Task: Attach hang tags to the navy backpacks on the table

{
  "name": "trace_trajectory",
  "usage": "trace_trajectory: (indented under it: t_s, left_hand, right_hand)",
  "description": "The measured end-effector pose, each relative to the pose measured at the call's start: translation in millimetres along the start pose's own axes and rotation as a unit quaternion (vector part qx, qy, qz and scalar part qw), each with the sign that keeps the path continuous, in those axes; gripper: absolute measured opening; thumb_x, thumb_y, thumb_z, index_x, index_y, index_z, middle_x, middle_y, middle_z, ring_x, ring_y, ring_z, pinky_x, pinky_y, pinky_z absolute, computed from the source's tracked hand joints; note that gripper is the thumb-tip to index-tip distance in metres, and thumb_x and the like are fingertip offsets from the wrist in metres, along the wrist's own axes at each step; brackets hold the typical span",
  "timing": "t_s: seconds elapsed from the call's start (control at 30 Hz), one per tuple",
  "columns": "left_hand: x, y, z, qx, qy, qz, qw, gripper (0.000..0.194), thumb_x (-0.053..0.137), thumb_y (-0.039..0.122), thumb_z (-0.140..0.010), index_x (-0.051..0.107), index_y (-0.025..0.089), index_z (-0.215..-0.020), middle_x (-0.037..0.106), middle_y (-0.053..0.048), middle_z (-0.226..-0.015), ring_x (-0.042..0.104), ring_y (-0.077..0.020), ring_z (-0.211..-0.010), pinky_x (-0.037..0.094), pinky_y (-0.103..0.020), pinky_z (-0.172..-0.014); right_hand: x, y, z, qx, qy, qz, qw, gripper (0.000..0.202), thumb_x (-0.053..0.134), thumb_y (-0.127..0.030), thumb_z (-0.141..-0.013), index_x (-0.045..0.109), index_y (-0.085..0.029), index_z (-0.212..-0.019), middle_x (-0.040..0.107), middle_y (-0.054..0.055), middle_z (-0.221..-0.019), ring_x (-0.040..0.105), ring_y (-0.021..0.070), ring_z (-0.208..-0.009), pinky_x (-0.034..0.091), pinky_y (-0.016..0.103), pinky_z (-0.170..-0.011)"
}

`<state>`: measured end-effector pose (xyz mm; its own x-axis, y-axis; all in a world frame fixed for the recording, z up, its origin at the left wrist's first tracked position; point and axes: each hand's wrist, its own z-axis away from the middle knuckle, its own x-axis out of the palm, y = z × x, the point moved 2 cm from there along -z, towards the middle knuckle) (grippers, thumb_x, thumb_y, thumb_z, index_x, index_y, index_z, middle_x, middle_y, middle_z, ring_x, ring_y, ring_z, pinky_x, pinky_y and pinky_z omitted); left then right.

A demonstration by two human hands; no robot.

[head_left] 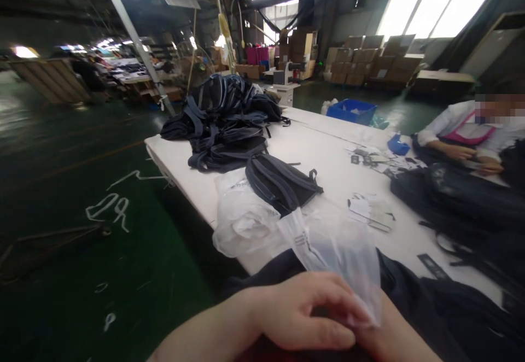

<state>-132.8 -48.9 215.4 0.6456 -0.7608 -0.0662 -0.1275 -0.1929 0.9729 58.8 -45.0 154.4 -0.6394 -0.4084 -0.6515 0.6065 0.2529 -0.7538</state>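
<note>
My left hand (307,310) reaches in from the bottom, fingers curled at the edge of a clear plastic bag (340,247) with small print. Its thumb lies a little below the fingers. The forearm of my right hand (396,323) runs up to the same bag from the lower right; its fingers are hidden behind the plastic and my left hand. Dark fabric (270,269) lies beneath the bag. Just beyond is a stack of clear plastic bags (246,220), with a dark backpack (283,181) resting partly on it.
A heap of dark backpacks (225,121) covers the far left of the white table (303,140). Paper tags (369,211) and a blue bin (351,111) are toward the right. Across the table, a person (463,132) handles dark bags (451,198). The table's left edge drops to green floor.
</note>
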Motion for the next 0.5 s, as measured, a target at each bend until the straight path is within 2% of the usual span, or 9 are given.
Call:
trace_trajectory:
  t_s: [0.07,0.17,0.2,0.27,0.33,0.37,0.4,0.43,0.5]
  left_hand:
    - [12.4,-2,-7,-0.007,-0.038,-0.033,0.999,0.048,0.053,0.049,-0.088,0.067,0.014,-0.118,0.062,-0.015,-0.114,0.065,-0.0231,-0.099,0.051,-0.033,-0.093]
    - [10.6,-3,-12,0.012,-0.031,-0.080,0.996,0.032,0.052,0.036,-0.090,0.072,0.016,-0.106,0.067,-0.012,-0.110,0.065,-0.0212,-0.103,0.049,-0.030,-0.096]
    - [5.6,-4,-14,0.017,0.005,-0.110,0.994,0.029,0.052,0.032,-0.090,0.071,0.016,-0.103,0.068,-0.011,-0.108,0.065,-0.0201,-0.103,0.049,-0.029,-0.096]
    - [-8.2,-10,-15,0.004,0.138,-0.214,0.967,0.026,0.053,0.026,-0.089,0.068,0.017,-0.108,0.068,-0.010,-0.111,0.063,-0.0199,-0.106,0.048,-0.032,-0.099]
    - [-20.9,-23,-15,-0.040,0.267,-0.337,0.902,0.038,0.057,0.025,-0.085,0.060,0.016,-0.121,0.061,-0.013,-0.125,0.054,-0.0249,-0.120,0.040,-0.042,-0.108]
    - [-25.1,-31,-15,-0.068,0.300,-0.381,0.872,0.049,0.061,0.028,-0.082,0.053,0.015,-0.129,0.055,-0.015,-0.134,0.047,-0.0285,-0.128,0.035,-0.048,-0.111]
    - [-27.6,-41,-15,-0.098,0.308,-0.404,0.855,0.061,0.065,0.031,-0.079,0.046,0.013,-0.135,0.048,-0.018,-0.141,0.041,-0.0316,-0.133,0.031,-0.053,-0.113]
    - [-28.6,-50,-16,-0.121,0.299,-0.410,0.853,0.072,0.067,0.034,-0.077,0.040,0.012,-0.140,0.042,-0.019,-0.145,0.036,-0.0334,-0.136,0.029,-0.055,-0.113]
    - [-25.5,-61,-20,-0.127,0.230,-0.383,0.886,0.083,0.069,0.036,-0.076,0.031,0.013,-0.145,0.038,-0.019,-0.149,0.035,-0.0326,-0.138,0.030,-0.054,-0.114]
  right_hand:
    - [2,-3,3,-0.008,-0.015,-0.060,0.998,0.024,0.054,-0.037,-0.085,0.071,-0.019,-0.086,0.072,0.007,-0.085,0.068,0.0236,-0.080,0.056,0.036,-0.078]
    - [7,4,5,-0.013,0.002,-0.118,0.993,0.028,0.053,-0.039,-0.088,0.071,-0.020,-0.097,0.072,0.008,-0.098,0.067,0.0249,-0.090,0.055,0.038,-0.084]
    - [8,8,6,-0.015,0.011,-0.132,0.991,0.030,0.052,-0.040,-0.089,0.070,-0.019,-0.100,0.072,0.009,-0.102,0.067,0.0252,-0.094,0.054,0.039,-0.087]
    - [9,20,7,-0.021,0.056,-0.151,0.987,0.030,0.050,-0.042,-0.090,0.070,-0.019,-0.094,0.072,0.009,-0.097,0.066,0.0247,-0.093,0.053,0.039,-0.089]
    - [7,32,10,-0.017,0.127,-0.159,0.979,0.033,0.048,-0.043,-0.091,0.068,-0.019,-0.081,0.070,0.008,-0.084,0.066,0.0234,-0.084,0.054,0.038,-0.086]
    - [5,37,12,-0.011,0.159,-0.157,0.975,0.035,0.048,-0.045,-0.091,0.066,-0.021,-0.074,0.069,0.008,-0.079,0.065,0.0230,-0.080,0.055,0.037,-0.084]
    - [3,41,15,-0.005,0.183,-0.156,0.971,0.036,0.048,-0.046,-0.090,0.065,-0.022,-0.069,0.068,0.008,-0.076,0.065,0.0231,-0.078,0.055,0.036,-0.082]
    - [2,44,18,-0.001,0.195,-0.157,0.968,0.036,0.048,-0.046,-0.090,0.065,-0.023,-0.068,0.069,0.009,-0.076,0.066,0.0236,-0.078,0.056,0.036,-0.081]
    - [1,46,21,0.001,0.195,-0.159,0.968,0.031,0.050,-0.046,-0.088,0.069,-0.025,-0.076,0.070,0.010,-0.081,0.067,0.0254,-0.083,0.056,0.037,-0.084]
